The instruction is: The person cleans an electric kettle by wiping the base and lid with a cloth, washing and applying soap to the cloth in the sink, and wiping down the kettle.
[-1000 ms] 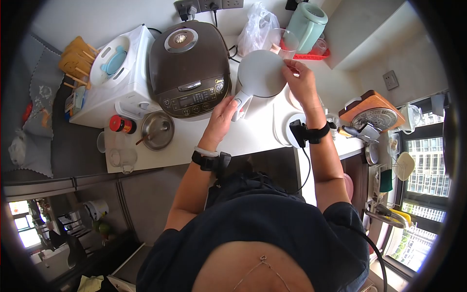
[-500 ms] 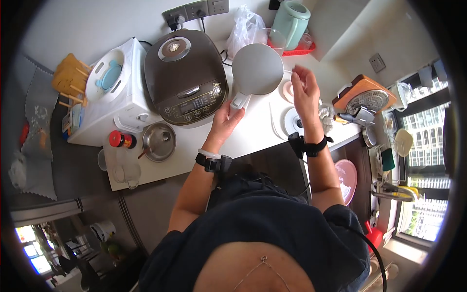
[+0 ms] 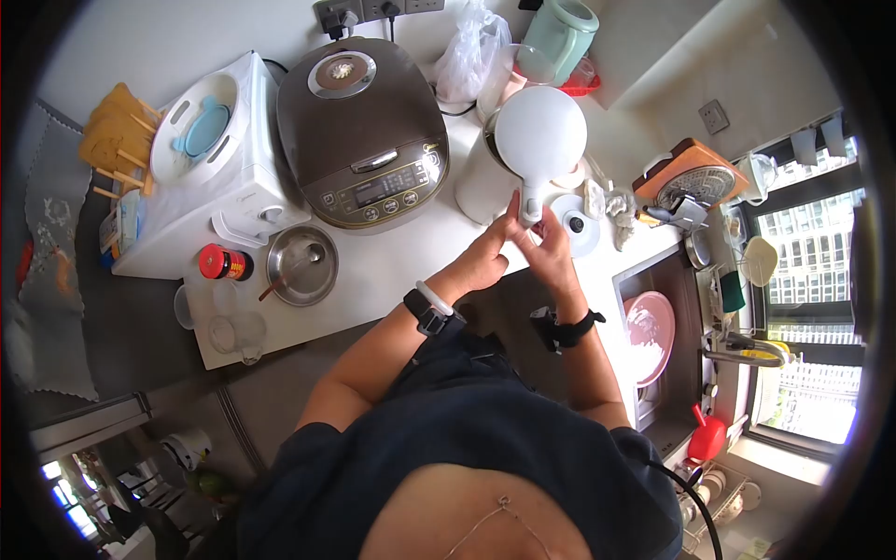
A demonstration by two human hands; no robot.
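A white handled vessel, apparently a kettle (image 3: 541, 131), shows its round pale top over the counter. Its handle points toward me. Behind its left side a white wall (image 3: 479, 191) with a dark metallic edge shows; I cannot tell whether this is the same piece. My right hand (image 3: 553, 252) is closed round the handle from the right. From the left my left hand (image 3: 490, 254) touches the handle's end, fingers curled. Just right of the hands, a pale disc with a black centre (image 3: 588, 239) lies on the counter.
A dark rice cooker (image 3: 317, 140) and a white appliance (image 3: 238, 196) stand left. A steel bowl (image 3: 322, 280) and a red-lidded jar (image 3: 224, 262) sit in front. Behind are a plastic bag (image 3: 467, 70) and a green kettle (image 3: 565, 37). A pink basin (image 3: 653, 327) lies in the sink at right.
The round-topped kettle has moved right, and its top now looks white instead of grey. My right hand has come down onto its handle. My left hand has moved right with it.
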